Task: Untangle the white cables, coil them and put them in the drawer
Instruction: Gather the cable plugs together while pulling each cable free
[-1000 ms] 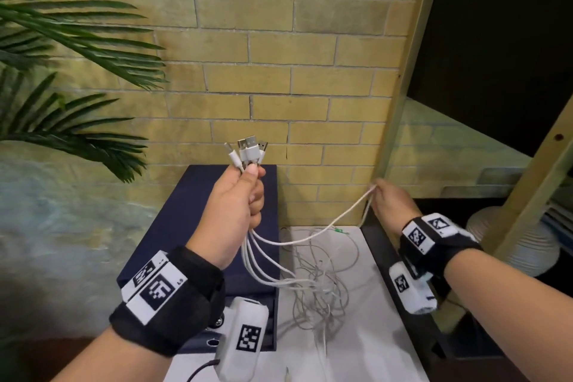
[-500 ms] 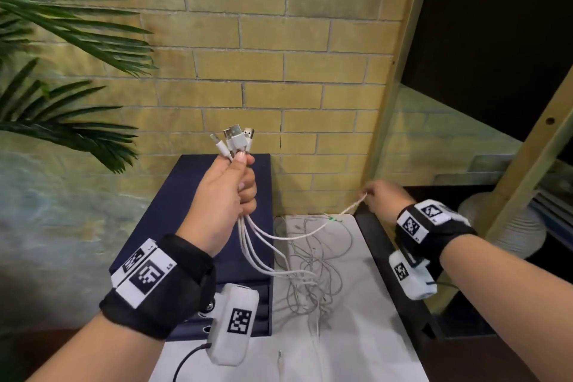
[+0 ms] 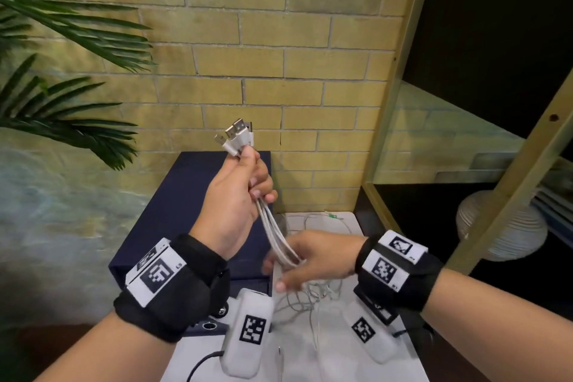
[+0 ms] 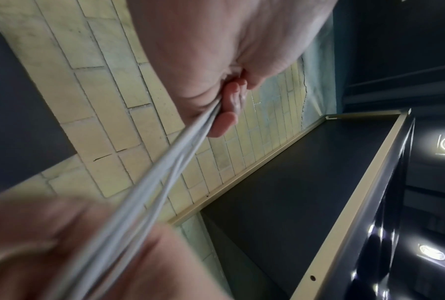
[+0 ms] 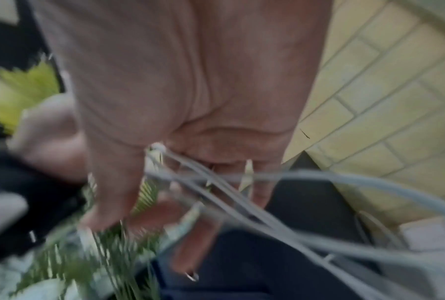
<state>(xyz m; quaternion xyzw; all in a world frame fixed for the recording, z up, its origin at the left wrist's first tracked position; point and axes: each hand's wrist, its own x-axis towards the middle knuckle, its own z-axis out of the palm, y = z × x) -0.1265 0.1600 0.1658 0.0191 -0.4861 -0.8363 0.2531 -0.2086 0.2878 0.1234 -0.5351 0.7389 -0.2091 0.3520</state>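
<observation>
White cables (image 3: 273, 232) are bunching in my left hand (image 3: 235, 195), gripping below the plugs; my right hand (image 3: 305, 259), blurred, is combing loosely through them. Knots lower-centre may be tightening.

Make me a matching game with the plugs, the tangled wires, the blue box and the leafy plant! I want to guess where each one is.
Things:
1. metal-tipped white cable plugs
2. loose tangle of thin white cables
3. dark navy box
4. green palm plant

Places:
A. far left, before the brick wall
B. sticking up above the left hand
C. on the white table
D. behind the left hand

Pairs: 1-B, 2-C, 3-D, 4-A
</observation>
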